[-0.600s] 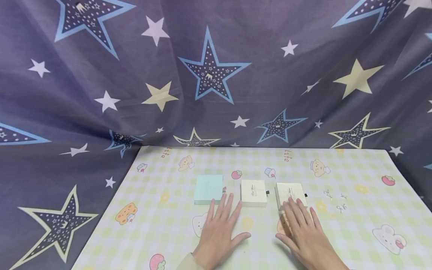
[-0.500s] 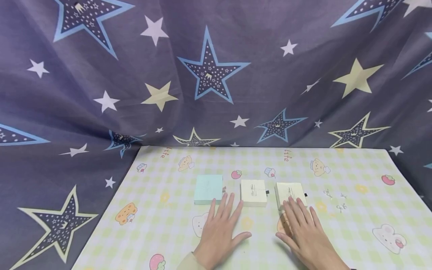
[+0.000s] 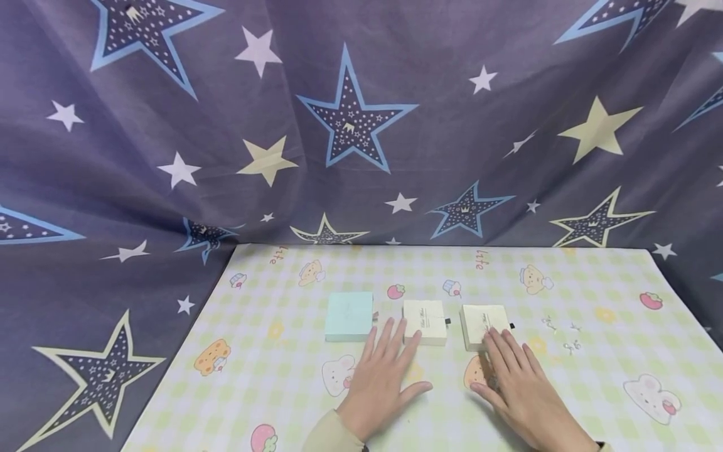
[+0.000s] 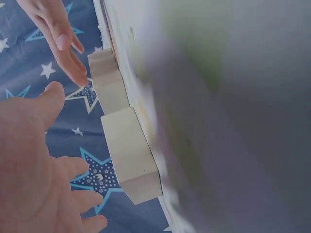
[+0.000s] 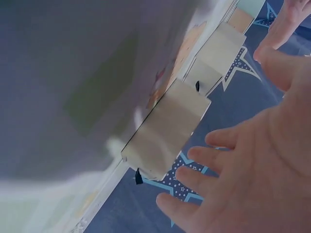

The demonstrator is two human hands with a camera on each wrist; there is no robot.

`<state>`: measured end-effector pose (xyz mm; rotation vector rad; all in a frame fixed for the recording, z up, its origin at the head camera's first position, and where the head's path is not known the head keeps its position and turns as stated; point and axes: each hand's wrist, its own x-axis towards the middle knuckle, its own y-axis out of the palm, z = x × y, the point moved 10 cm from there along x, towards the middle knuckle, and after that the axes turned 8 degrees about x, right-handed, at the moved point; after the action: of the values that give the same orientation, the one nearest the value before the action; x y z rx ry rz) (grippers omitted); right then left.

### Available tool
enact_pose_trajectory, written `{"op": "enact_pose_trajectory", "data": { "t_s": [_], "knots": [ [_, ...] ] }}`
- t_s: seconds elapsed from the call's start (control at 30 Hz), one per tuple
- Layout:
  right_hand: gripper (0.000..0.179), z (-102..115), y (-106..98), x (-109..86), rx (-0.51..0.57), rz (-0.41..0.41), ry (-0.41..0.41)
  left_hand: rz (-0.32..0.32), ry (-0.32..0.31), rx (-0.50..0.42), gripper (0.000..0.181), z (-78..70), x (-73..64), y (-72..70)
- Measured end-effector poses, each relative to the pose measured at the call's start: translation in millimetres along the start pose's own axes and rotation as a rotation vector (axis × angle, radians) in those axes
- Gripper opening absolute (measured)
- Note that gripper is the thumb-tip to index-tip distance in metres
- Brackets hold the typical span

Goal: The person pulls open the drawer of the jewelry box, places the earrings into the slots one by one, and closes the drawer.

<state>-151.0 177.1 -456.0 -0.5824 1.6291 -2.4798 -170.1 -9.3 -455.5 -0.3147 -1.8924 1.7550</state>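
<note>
A mint-green box point(image 3: 349, 317), a cream box point(image 3: 425, 322) with dark print and a second cream box point(image 3: 474, 323) stand in a row. Black tabs stick out at the right sides of both cream boxes. My left hand point(image 3: 380, 390), fingers straight and spread, is over the cloth just in front of the mint box and the middle cream box. The fingertips of my right hand point(image 3: 522, 398) overlap the front of the right cream box; in the right wrist view a gap shows between that hand point(image 5: 257, 160) and the box point(image 5: 165, 131). Neither hand holds anything.
Several small silvery pieces, perhaps jewellery point(image 3: 572, 347), lie right of the boxes. A checked tablecloth point(image 3: 271, 383) with cartoon prints covers the table. Behind it hangs a dark curtain point(image 3: 429, 150) with stars.
My left hand has shifted right and slightly forward, its fingertips now near the middle cream box. My right hand has moved a little to the right. The boxes have stayed put.
</note>
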Motion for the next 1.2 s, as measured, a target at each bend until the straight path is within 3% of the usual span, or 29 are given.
{"op": "enact_pose_trajectory", "data": {
  "t_s": [0.2,0.33,0.5,0.9,1.2],
  "knots": [
    [0.078,-4.3,-2.4,-1.4,0.006,-0.044,-0.031,0.045,0.033,0.015,0.076,-8.2,7.5,8.5],
    [0.076,-7.9,-5.6,-0.4,0.009,-0.063,-0.044,0.035,0.061,0.026,0.075,-15.1,13.9,9.9],
    [0.074,-13.6,-7.9,4.4,0.015,-0.036,-0.019,0.019,0.093,0.022,0.073,-23.2,23.5,8.3],
    [0.072,-25.7,-13.1,17.7,0.048,0.001,0.038,0.068,0.137,0.053,0.074,-38.3,42.5,15.7],
    [0.069,-31.5,-16.4,22.8,0.063,0.01,0.032,0.053,0.178,0.087,0.072,-50.7,59.9,18.7]
  ]
}}
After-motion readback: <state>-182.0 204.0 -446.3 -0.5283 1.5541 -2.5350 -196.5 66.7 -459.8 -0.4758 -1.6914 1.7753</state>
